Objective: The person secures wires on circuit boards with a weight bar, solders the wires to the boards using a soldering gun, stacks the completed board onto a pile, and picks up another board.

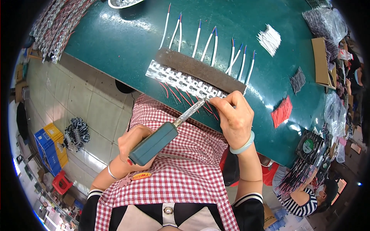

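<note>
My left hand (135, 142) is wrapped round the green handle of a soldering iron (154, 143). The iron's metal barrel slants up and right, its tip at a row of small white-and-metal parts (173, 79) along the table's near edge. Right beside that tip, my right hand (236, 115) pinches with thumb and forefinger; what lies between them is too small to make out. Thin red wires (181, 94) hang from the row toward me. Behind it, a dark brown bar (200, 71) lies across several white cables (197, 38) with bared coloured ends.
On the green table (127, 50), white (269, 40), grey (297, 81) and red wire bundles (281, 111) lie to the right. A cardboard box (322, 63) and a black fan (309, 144) stand at the right edge. Many wired strips (58, 27) are heaped far left. A person (304, 196) sits lower right.
</note>
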Available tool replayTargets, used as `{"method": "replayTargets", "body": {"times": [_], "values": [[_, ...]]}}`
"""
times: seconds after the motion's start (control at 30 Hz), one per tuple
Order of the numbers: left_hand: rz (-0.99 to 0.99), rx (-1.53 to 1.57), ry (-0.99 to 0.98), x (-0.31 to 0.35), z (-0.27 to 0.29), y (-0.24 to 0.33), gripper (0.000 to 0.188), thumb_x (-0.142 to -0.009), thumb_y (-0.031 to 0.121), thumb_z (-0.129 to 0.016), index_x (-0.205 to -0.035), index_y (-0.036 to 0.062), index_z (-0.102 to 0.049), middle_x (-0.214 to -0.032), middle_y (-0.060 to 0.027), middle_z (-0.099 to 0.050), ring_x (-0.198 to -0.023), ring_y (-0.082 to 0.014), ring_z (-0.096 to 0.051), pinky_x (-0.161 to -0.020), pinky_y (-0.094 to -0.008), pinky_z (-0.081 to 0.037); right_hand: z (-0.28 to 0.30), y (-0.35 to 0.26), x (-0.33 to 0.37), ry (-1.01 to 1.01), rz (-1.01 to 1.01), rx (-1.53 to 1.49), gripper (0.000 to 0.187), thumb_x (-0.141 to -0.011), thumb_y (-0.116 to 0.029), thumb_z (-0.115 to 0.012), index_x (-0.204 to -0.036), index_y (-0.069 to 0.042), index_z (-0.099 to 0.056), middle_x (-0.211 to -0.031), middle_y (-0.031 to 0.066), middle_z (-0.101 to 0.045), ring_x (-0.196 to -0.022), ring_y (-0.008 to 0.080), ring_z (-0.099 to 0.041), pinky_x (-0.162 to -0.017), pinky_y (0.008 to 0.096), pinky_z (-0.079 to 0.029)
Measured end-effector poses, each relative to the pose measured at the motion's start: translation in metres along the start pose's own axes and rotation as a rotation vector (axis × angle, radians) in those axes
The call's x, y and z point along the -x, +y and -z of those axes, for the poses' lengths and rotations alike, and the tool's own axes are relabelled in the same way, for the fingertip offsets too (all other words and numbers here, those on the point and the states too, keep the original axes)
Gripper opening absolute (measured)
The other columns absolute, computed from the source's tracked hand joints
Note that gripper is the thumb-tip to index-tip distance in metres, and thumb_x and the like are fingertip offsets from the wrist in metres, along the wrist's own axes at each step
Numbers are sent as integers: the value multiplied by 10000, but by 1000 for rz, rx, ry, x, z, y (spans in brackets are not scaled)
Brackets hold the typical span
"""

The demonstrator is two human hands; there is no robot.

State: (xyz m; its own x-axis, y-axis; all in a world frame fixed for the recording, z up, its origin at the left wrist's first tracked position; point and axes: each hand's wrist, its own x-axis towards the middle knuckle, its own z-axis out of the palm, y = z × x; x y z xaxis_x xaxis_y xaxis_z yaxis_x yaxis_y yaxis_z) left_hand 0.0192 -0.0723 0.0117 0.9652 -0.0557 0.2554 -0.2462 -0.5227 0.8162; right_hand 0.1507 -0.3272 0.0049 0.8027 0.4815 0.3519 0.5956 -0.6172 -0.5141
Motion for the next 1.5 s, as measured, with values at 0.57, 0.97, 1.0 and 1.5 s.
{"method": "replayTargets", "body": {"times": [0.57, 0.97, 1.0, 1.5], "values": [[-50, -63, 115, 5, 3, 1, 215, -730, -2, -768, -925, -72, -706, -884, -187, -700, -726, -289, -728, -607, -330, -571, -1, -4, -1, 27, 8, -12, 225, -710, 55, -747, -900, -57, -702, -781, 74, -543, -719, 242, -581, -612, 370, -451], [-63, -65, 75, 4, 8, -1, 223, -762, -31, -762, -971, -80, -700, -910, -187, -701, -771, -284, -727, -651, -327, -567, -8, -10, -10, 69, 51, 14, 209, -722, 29, -779, -899, -42, -694, -834, 64, -606, -778, 247, -590, -684, 371, -420], [-42, -46, 82, 4, 7, -1, 216, -760, -36, -760, -963, -79, -700, -906, -184, -698, -761, -282, -723, -645, -328, -563, -9, -10, -11, 67, 52, 13, 209, -722, 29, -779, -899, -42, -694, -834, 64, -606, -778, 247, -590, -684, 371, -420], [-11, -24, 79, 7, 5, -6, 199, -728, -52, -760, -911, -88, -692, -876, -181, -679, -709, -279, -700, -601, -327, -548, -9, -9, -15, 42, 75, 48, 190, -715, 15, -766, -879, -65, -713, -803, 42, -606, -751, 226, -589, -679, 360, -416]]}}
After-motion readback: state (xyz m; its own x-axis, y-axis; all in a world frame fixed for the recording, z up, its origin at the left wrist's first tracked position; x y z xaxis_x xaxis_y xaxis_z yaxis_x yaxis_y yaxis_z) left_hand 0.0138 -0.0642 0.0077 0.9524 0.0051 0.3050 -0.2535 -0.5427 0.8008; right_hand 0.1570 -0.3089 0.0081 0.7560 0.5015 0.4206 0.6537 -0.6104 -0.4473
